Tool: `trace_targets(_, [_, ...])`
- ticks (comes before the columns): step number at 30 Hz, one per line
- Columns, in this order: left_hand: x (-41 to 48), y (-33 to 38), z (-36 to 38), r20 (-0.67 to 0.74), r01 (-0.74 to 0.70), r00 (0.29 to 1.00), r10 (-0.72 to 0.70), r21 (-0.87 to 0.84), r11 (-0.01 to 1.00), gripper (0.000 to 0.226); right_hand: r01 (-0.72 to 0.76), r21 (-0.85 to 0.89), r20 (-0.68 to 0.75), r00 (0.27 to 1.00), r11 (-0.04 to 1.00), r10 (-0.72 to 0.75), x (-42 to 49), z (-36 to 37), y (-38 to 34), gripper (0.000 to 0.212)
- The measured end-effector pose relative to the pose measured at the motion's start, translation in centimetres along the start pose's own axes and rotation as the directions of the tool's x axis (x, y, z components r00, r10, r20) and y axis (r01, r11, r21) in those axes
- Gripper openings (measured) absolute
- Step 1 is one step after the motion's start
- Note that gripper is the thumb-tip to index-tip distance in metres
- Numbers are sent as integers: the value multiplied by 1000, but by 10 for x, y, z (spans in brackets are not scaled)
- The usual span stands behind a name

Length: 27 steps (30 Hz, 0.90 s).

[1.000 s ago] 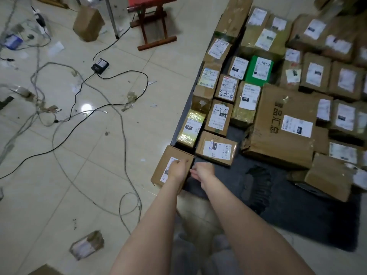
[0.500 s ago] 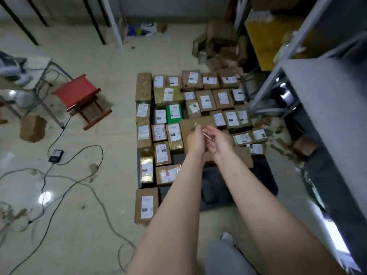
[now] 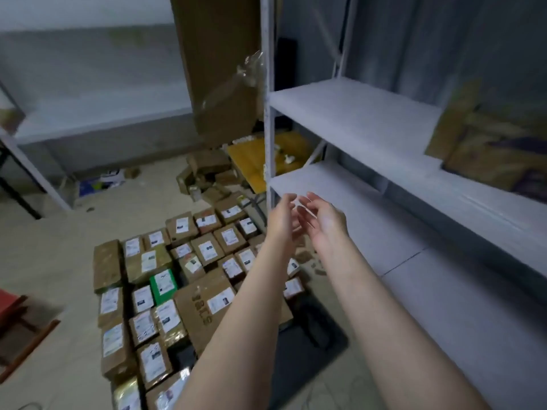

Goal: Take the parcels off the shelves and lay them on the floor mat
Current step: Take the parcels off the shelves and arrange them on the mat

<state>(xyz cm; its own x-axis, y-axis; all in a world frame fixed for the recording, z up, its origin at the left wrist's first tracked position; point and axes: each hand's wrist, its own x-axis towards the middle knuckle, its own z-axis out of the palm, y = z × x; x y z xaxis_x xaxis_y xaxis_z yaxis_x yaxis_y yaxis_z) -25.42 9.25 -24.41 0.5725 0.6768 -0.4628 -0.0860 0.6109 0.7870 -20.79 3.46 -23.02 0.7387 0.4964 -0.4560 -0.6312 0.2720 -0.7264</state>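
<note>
Two arms outstretched, left hand [image 3: 282,216] beside right hand [image 3: 325,221], fingers loose

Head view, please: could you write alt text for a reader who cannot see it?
A person's left hand and right hand, both open and holding nothing, reach toward white shelves; brown parcels sit on the upper shelf at far right. Rows of labelled parcels cover a dark floor mat below left.

Parcel labels [image 3: 220,300] are too blurred to read; the shelf parcel [image 3: 488,149] runs off the right edge.
</note>
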Motion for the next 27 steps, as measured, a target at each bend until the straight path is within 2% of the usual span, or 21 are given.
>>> trace_targets(2, [-5, -1, 38, 61, -1, 998, -2, 43, 999, 16, 75, -9, -11, 997, 997, -75, -2, -20, -37, 20])
trace_targets(6, [-18, -6, 107, 215, -34, 977, 14, 86, 996, 26, 234, 12, -109, 967, 972, -231, -11, -56, -97, 22])
trace_targets(12, [-52, -10, 193, 445, -69, 896, -9, 160, 985, 24, 480, 23, -254, 851, 877, -460, -41, -91, -160, 23])
trace_targets(15, [-70, -15, 223, 537, -130, 844, -8, 218, 967, 18, 586, -33, -318, 762, 809, -564, -61, -108, -184, 23])
trace_targets(18, [-91, -29, 247, 621, -222, 784, -4, 286, 932, 17, 676, -112, -398, 641, 728, -657, -83, -128, -204, 23])
trace_targets(22, [-118, -44, 274, 732, -332, 680, -37, 353, 875, 26, 749, -196, -506, 475, 633, -720, -111, -154, -226, 22])
trace_targets(27, [-149, -54, 299, 790, -402, 612, -27, 341, 850, 38, 791, -323, -579, 269, 519, -770, -137, -177, -235, 20])
